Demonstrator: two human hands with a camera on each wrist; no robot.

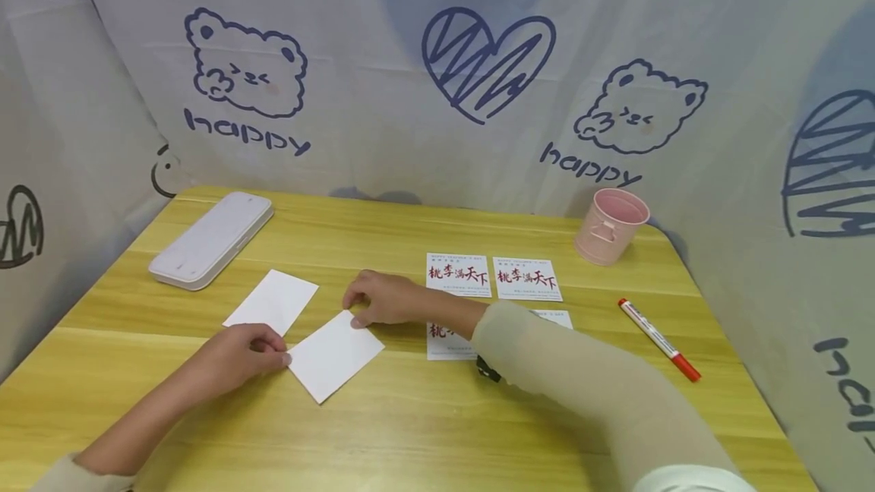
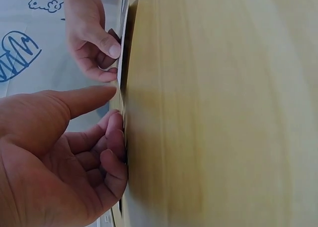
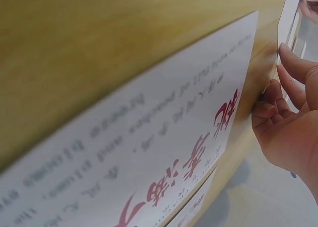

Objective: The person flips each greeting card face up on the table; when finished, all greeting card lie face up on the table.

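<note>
Right hand (image 1: 384,301) pinched the blank card (image 1: 335,361) at 1 o'clock, fingertips nearly closed; left hand (image 1: 238,359) pinched its 9 o'clock corner likewise. Card sat between them, second card (image 1: 273,301) at 10 o'clock, red-capped marker (image 1: 658,339) at 3 o'clock.

Left fingers (image 2: 113,166) curl inward; right fingers (image 1: 353,291) pinch.

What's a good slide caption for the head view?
Left hand and right hand at two corners of one white card, red-lettered cards nearby.
</note>
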